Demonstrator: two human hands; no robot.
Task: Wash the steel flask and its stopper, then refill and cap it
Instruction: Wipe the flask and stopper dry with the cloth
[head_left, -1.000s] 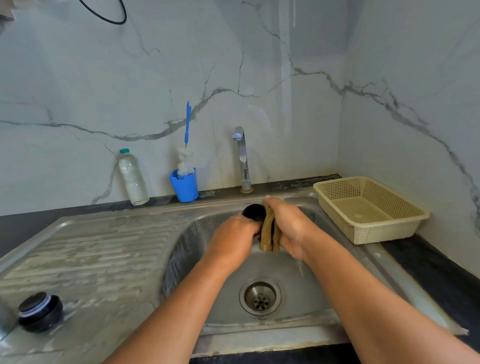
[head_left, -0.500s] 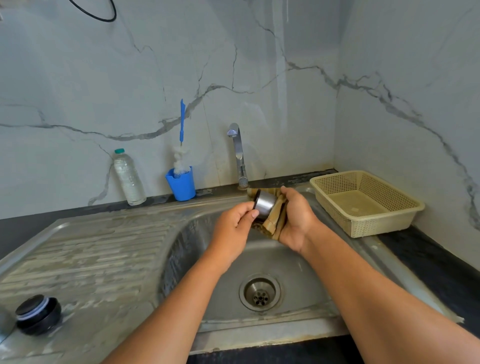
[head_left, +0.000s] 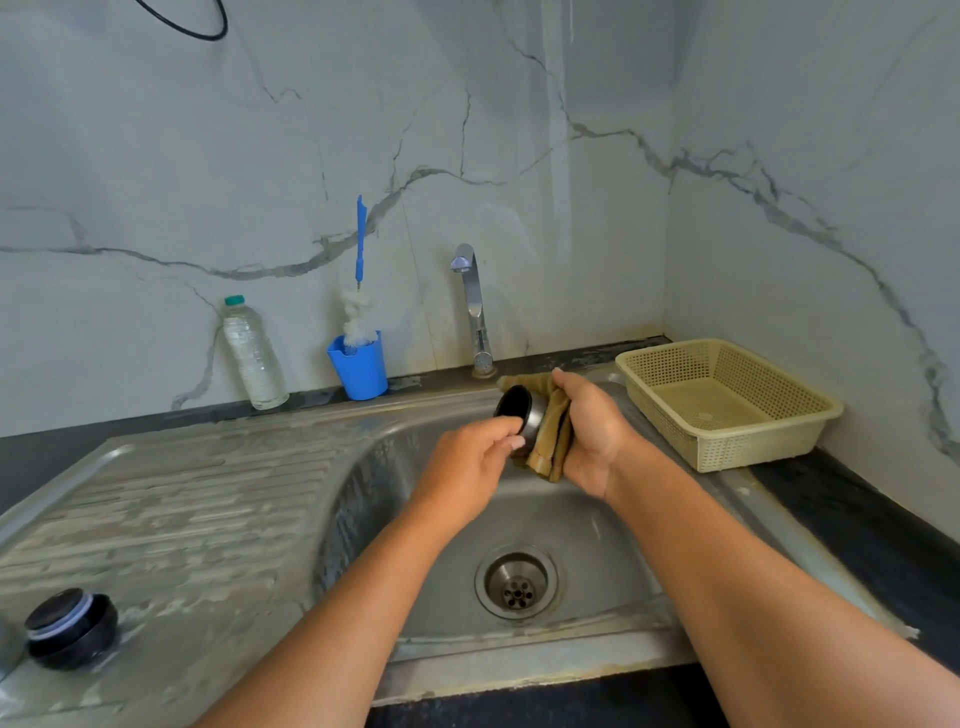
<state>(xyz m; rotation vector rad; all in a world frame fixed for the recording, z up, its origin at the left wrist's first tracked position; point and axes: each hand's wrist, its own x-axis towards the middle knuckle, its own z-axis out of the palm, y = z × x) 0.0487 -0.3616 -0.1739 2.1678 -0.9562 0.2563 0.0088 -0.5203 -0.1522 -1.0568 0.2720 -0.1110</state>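
Over the sink basin (head_left: 374, 499) I hold a small steel cup (head_left: 519, 410), dark inside, with its opening turned up and to the left. My left hand (head_left: 467, 467) pinches its near rim with the fingertips. My right hand (head_left: 597, 436) grips a folded brown cloth (head_left: 550, 447) wrapped round the cup's far side. A black round stopper (head_left: 70, 629) with a pale ring sits on the drainboard at the lower left. A grey curved edge at the far left border may be the flask; I cannot tell.
The tap (head_left: 472, 306) stands just behind the hands, with no water running. A blue cup (head_left: 361, 366) holding a bottle brush (head_left: 360, 244) and a clear plastic bottle (head_left: 254, 353) stand at the back wall. A beige basket (head_left: 727, 405) sits right of the sink. The drain (head_left: 517, 582) lies below.
The cup has turned in my hands: its steel side showed half a second ago, now its dark opening faces left. Both hands lifted slightly toward the tap.
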